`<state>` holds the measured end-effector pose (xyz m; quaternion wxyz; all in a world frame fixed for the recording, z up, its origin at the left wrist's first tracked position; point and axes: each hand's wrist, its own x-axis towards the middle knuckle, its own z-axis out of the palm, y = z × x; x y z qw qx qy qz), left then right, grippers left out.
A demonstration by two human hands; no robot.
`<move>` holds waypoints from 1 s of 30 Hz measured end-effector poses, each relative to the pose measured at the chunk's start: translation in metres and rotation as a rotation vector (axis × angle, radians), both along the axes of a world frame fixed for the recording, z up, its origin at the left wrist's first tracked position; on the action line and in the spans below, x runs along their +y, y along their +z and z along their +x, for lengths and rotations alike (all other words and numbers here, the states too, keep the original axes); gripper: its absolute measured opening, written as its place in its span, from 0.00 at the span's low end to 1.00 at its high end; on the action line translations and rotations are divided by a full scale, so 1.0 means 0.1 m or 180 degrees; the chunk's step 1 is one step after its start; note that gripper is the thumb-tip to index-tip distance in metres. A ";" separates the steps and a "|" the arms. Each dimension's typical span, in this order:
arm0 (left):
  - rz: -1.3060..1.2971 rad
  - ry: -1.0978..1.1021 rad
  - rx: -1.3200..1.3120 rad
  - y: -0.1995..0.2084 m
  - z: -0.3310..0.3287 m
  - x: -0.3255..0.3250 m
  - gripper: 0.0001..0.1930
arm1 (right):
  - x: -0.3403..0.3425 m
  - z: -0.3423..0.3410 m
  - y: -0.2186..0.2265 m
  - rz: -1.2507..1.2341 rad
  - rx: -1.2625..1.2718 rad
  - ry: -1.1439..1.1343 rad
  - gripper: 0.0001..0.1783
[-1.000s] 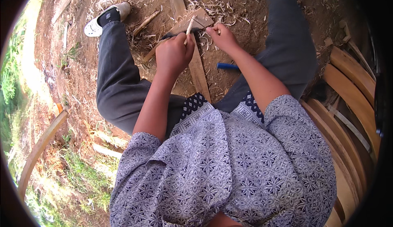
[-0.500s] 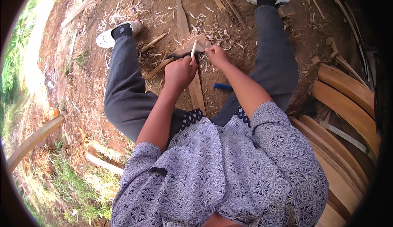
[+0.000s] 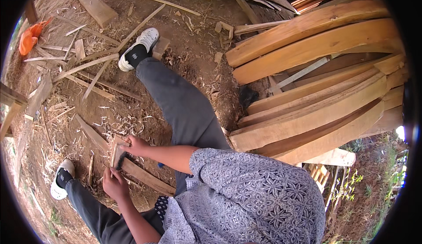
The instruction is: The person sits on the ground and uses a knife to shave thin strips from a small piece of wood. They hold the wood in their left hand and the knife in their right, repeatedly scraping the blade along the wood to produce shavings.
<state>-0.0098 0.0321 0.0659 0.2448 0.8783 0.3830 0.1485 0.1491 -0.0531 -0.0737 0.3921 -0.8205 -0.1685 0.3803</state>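
My left hand (image 3: 115, 185) is closed around the lower end of a thin pale wooden stick (image 3: 114, 155). Close to the stick's far end is my right hand (image 3: 137, 146), its fingers pinched; what lies between them is too small to make out. Both hands are between my spread legs, over a short wooden block (image 3: 118, 141) with a dark patch beside it. Under the hands a flat plank (image 3: 147, 177) lies on the dirt, strewn with curled shavings.
Large curved timber beams (image 3: 307, 33) are stacked at the right, with more curved boards (image 3: 307, 116) nearer me. Loose strips (image 3: 99, 63) and a wide board (image 3: 92, 4) lie at the far left. An orange bag-like thing (image 3: 30, 37) is at the left edge.
My view has swung to the right, so hands and legs now appear farther left and the timber stack shows more fully. Both hands stay close together at the stick.
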 end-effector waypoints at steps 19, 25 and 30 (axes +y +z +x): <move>-0.0095 0.0025 -0.0035 -0.11 -0.01 -0.01 0.15 | 0.49 0.00 -0.21 0.0286 -0.0092 -0.0135 0.13; -0.0071 0.0195 -0.0073 -0.16 -0.06 0.05 0.15 | 0.65 0.07 -0.16 0.0070 0.0378 0.0117 0.11; -0.0065 0.0330 -0.0304 0.04 0.04 0.10 0.07 | 0.63 0.12 -0.47 0.0014 0.0428 0.0160 0.10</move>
